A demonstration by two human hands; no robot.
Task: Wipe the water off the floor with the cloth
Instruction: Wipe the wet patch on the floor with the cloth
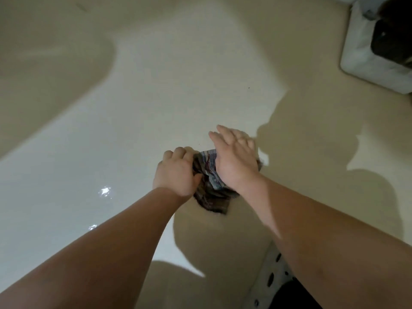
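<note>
A dark, striped cloth point(210, 190) lies bunched on the pale glossy floor point(156, 97) near the middle of the view. My left hand point(176, 172) grips its left edge with curled fingers. My right hand point(235, 157) rests flat on top of the cloth, fingers stretched forward and apart. Small bright glints of water point(104, 191) show on the floor to the left of my left forearm, with a smaller glint point(92, 227) nearer to me. The cloth's far part is hidden under my right hand.
A white padded object point(365, 56) with something dark on it sits at the top right corner. A white spotted item point(270, 277) and dark fabric lie at the bottom right, under my right forearm. Shadows cross the floor.
</note>
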